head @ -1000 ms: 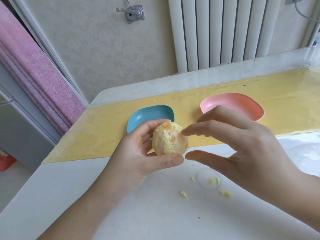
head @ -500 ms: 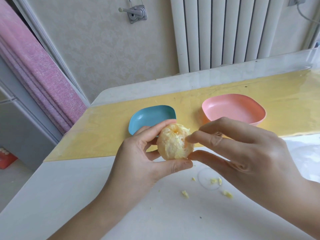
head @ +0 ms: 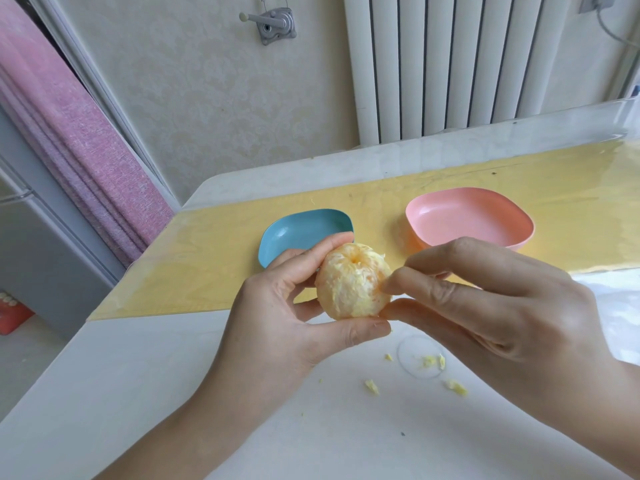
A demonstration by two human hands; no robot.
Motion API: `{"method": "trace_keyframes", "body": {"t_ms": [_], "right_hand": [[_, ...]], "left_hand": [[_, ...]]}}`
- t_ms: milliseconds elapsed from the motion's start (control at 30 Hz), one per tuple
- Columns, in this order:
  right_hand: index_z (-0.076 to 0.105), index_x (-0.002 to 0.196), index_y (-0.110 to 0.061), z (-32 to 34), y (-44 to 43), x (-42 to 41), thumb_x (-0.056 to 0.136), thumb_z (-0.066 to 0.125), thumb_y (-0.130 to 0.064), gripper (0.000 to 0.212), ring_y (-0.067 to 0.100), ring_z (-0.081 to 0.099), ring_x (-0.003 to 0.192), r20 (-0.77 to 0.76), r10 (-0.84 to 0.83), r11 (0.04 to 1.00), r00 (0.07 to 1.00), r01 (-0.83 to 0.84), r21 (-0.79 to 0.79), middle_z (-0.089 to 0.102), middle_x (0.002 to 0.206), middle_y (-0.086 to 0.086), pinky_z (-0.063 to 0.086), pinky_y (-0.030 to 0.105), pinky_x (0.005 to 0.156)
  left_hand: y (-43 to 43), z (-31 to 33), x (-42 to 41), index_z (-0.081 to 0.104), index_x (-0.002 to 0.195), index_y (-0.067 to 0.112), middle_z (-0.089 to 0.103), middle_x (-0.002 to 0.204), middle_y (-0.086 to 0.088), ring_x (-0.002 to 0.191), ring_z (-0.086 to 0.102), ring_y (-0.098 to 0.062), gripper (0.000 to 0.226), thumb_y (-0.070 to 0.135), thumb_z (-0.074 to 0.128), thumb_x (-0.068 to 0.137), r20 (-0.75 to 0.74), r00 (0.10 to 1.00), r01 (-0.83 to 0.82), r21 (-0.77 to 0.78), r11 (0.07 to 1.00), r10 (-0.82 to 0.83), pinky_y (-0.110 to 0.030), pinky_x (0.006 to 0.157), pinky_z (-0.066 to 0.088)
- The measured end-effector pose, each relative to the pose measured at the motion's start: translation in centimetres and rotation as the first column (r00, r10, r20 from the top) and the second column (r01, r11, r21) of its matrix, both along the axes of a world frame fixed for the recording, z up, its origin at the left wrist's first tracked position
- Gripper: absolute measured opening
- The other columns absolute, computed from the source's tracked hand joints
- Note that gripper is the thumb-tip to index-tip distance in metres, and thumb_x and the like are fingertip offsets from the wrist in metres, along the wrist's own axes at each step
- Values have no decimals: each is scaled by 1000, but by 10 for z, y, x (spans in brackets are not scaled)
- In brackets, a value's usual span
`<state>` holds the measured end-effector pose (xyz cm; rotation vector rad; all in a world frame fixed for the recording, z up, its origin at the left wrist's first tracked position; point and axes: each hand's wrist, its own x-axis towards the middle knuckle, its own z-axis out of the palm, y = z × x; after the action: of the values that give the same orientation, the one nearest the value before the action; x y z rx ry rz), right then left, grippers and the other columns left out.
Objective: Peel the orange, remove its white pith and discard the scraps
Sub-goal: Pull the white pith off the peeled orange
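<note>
Bright daylight, perhaps rightward; bowed edges

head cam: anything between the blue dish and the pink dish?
Nothing. In the head view only bare yellow mat separates the blue dish from the pink dish; the orange is held nearer the camera, below that gap.

— Where am I finding room?
— Bare white table [head: 156, 393] is stretching out to the left of my left hand [head: 277, 313].
— What is blocking me?
— The blue dish [head: 304, 225] and pink dish [head: 467, 220] are sitting just behind the orange [head: 349, 285]; scraps [head: 371, 386] are lying near my right hand [head: 502, 306].
</note>
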<state>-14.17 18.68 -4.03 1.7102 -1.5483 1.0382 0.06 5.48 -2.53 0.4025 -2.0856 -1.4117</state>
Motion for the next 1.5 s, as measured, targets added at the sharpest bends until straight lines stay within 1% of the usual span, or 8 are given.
{"method": "trace_keyframes", "body": {"t_ms": [400, 667, 800, 1033, 1167, 1233, 1400, 1500], "right_hand": [[75, 80, -6, 5, 0, 1, 82, 72, -13, 8, 22, 52, 59, -13, 31, 999, 999, -32, -26, 65, 74, 5, 39, 20, 60], [71, 82, -7, 4, 0, 2, 84, 70, -9, 3, 22, 51, 72, -21, 44, 997, 999, -45, -64, 62, 89, 7, 38, 19, 69], [51, 87, -13, 2, -2, 2, 83, 68, 0, 22, 24, 58, 86, -25, 147, 987, 989, -148, -59, 66, 100, 7, 43, 21, 77], [42, 79, -18, 0, -2, 4, 77, 70, 7, 38, 19, 53, 75, -8, 159, 986, 987, -160, -37, 67, 90, 5, 37, 11, 72], [41, 78, -18, -1, -2, 2, 74, 69, 12, 42, 19, 53, 75, -11, 174, 984, 985, -174, -26, 67, 87, 5, 38, 11, 71], [42, 77, -17, -2, -2, 1, 74, 69, 13, 41, 21, 55, 74, -22, 181, 983, 983, -181, -14, 66, 87, 6, 41, 18, 68], [57, 62, -2, -3, -2, 2, 72, 66, 17, 23, 23, 57, 71, -39, 157, 987, 987, -157, 15, 65, 80, 6, 44, 25, 64], [59, 65, 0, -5, -4, 3, 76, 64, 13, 18, 25, 56, 68, -20, 140, 990, 990, -139, 38, 63, 79, 7, 42, 24, 61]], "left_hand": [[2, 2, 1, 68, 113, 37, 68, 108, -1, 101, 66, -12, 74, 28, 87, 42, -30, 999, 18, 60, 998, -17, -21, 81, 53], [1, 6, 0, 70, 107, 37, 73, 102, 6, 93, 67, -7, 66, 23, 86, 44, -49, 998, 56, 136, 989, -50, -19, 76, 53], [2, 6, 0, 72, 106, 33, 73, 99, 6, 89, 67, -7, 64, 20, 86, 44, -64, 997, 63, 173, 983, -52, -18, 73, 53], [4, 5, -1, 71, 107, 38, 70, 109, -2, 95, 68, -13, 69, 27, 87, 41, -48, 999, 5, 124, 992, 1, -23, 79, 54], [4, 4, -1, 70, 107, 40, 69, 111, -6, 97, 68, -15, 70, 28, 88, 40, -51, 999, 2, 114, 993, 4, -22, 80, 53], [4, 4, -1, 70, 108, 39, 68, 111, -7, 97, 68, -15, 70, 27, 88, 40, -50, 999, 3, 111, 994, 3, -22, 80, 54], [5, 4, -1, 69, 109, 36, 69, 109, -5, 96, 68, -14, 71, 28, 88, 42, -53, 999, -7, 107, 994, 13, -21, 79, 53], [4, 6, 1, 70, 108, 31, 72, 102, 2, 92, 68, -10, 65, 25, 86, 45, -84, 996, 29, 143, 989, -17, -18, 75, 53]]}}
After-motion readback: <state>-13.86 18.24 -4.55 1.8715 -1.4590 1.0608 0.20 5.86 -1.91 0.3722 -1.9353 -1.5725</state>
